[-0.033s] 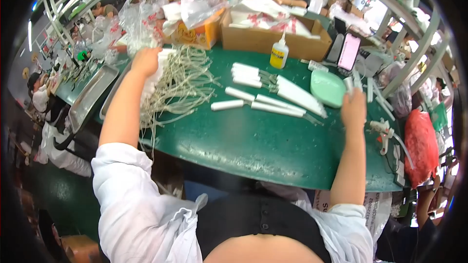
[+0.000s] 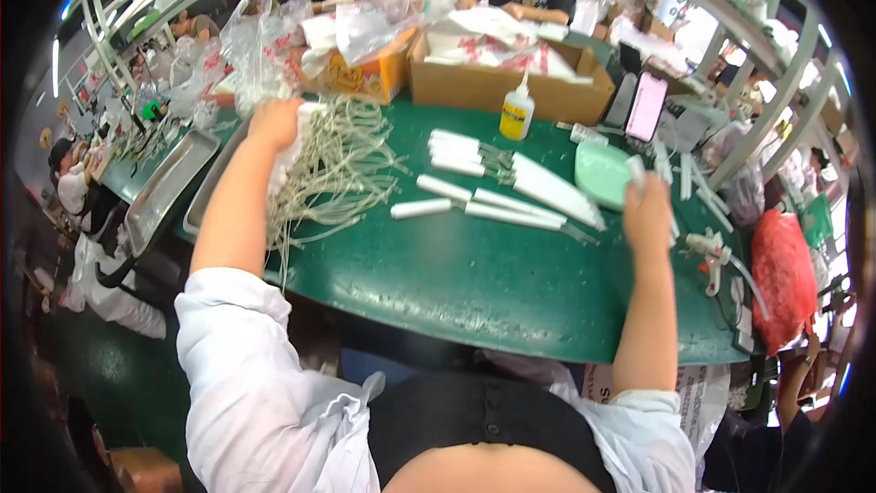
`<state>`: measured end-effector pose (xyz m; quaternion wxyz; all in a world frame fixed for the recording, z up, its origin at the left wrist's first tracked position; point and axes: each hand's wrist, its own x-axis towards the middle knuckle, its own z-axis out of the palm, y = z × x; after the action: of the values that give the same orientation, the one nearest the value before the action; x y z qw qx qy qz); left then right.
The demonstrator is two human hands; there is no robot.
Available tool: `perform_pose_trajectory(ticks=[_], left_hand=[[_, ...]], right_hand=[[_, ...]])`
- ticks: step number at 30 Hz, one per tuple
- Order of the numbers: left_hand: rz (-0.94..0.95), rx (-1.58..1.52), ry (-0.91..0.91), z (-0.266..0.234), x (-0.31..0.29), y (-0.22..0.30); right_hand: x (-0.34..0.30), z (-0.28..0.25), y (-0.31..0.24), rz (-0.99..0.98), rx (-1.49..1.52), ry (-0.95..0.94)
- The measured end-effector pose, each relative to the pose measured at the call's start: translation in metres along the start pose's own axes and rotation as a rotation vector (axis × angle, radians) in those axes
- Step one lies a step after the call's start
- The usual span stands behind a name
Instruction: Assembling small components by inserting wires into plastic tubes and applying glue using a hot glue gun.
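My left hand [image 2: 276, 123] reaches to the far end of a pile of white tubes [image 2: 290, 153] with thin clear tubing [image 2: 342, 160] trailing from them to the right. Its fingers bend down at the pile and their tips are hidden. My right hand [image 2: 647, 215] is closed around a short white tube [image 2: 636, 168], beside a light green dish [image 2: 603, 175]. Between my hands lie white tubes joined in pairs [image 2: 516, 209], a bunch of short white tubes [image 2: 456, 151] and a fanned row of longer white ones [image 2: 555, 190].
A yellow-labelled glue bottle [image 2: 516, 113] stands before a cardboard box [image 2: 511, 89]. A phone [image 2: 647, 108] leans at the back right. A white clamp-like tool [image 2: 709, 246] lies near a red bag [image 2: 783, 281]. Metal trays [image 2: 171, 190] sit at the left. Two people work across the table.
My right hand has come slightly left and nearer to me, with the white tube in it. The view has shifted a little; my left hand stays at the pile.
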<state>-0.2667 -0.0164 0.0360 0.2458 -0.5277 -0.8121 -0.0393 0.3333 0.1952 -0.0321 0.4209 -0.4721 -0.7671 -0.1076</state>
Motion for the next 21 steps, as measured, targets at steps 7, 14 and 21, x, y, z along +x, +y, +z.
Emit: perform_pose_trajectory(ticks=[7, 14, 21], left_hand=[[0.016, 0.190, -0.106, 0.024, 0.022, 0.007], [0.010, -0.622, 0.333, -0.024, 0.035, 0.058], [0.588, -0.871, 0.181, -0.130, -0.046, 0.241]], right_hand=[[-0.011, -0.040, -0.068, -0.062, 0.243, -0.315], [-0.005, -0.054, -0.077, -0.079, 0.510, -0.176], [-0.027, -0.077, -0.119, -0.034, 0.890, -0.332]])
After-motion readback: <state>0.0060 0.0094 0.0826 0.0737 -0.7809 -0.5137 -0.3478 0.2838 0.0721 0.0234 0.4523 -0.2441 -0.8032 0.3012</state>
